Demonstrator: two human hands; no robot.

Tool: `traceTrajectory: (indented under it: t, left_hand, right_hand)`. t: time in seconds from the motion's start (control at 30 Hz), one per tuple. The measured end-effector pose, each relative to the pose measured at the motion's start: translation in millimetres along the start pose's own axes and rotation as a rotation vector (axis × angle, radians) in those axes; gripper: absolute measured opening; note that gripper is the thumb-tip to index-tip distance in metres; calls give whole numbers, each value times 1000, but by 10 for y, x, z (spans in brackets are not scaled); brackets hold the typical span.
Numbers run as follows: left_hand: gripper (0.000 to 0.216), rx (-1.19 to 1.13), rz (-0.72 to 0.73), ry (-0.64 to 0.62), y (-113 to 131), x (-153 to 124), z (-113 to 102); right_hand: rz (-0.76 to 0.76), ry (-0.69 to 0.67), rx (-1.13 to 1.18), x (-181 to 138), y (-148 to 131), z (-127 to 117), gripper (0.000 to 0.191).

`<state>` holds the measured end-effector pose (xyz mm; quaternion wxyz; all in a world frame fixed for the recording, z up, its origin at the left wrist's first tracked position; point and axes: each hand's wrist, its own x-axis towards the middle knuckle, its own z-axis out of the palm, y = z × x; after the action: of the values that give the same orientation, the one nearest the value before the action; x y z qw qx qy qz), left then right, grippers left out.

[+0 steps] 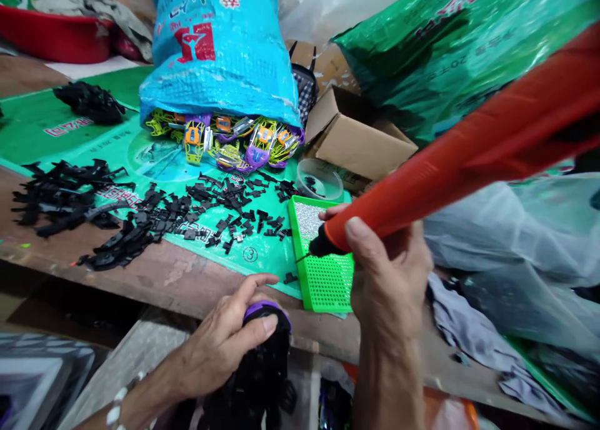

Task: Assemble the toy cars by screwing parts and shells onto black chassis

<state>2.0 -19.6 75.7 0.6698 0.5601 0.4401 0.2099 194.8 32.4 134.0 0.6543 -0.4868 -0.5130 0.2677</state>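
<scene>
My left hand point(234, 330) is closed on a black plastic toy part with a purple rim point(262, 361), its thumb pressed on the upper end. The toy part is below the table edge, near my lap. In my right hand point(389, 274) is a red-orange power screwdriver point(412, 174), tilted with its black nose down to the left. Its thin bit reaches over the bright green screw tray point(304, 292), which has rows of small holes and a heap of silvery screws point(315, 219) at the far end. Whether the bit carries a screw is too small to tell.
Small black plastic pieces point(187, 208) lie scattered left of the tray. A blue sack point(220, 55) spills yellow, purple and orange toy parts point(229, 142). Behind the tray stand a clear round tub point(323, 183) and an open cardboard box point(360, 145). Green bags point(422, 55) rise at the right.
</scene>
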Motion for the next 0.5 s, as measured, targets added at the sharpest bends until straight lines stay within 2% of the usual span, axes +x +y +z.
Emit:
traceTrajectory:
  t: [0.13, 0.2, 0.3, 0.37, 0.5]
  left_hand:
    - [51, 7, 17, 62, -26, -66, -31]
    - [52, 5, 28, 62, -25, -91, -47]
    - [52, 27, 60, 41, -43, -107, -60]
    - [49, 100, 100, 42, -74, -112, -53]
    - [38, 285, 229, 79, -147, -164, 6]
  right_hand:
    - [86, 34, -189, -431, 80, -56, 82]
    - [179, 0, -237, -688, 85, -104, 73]
    - [359, -300, -244, -998, 72, -121, 40]
    - [439, -415, -227, -1119, 59, -83, 32]
    - [568, -407, -138, -1243, 32, 18, 28]
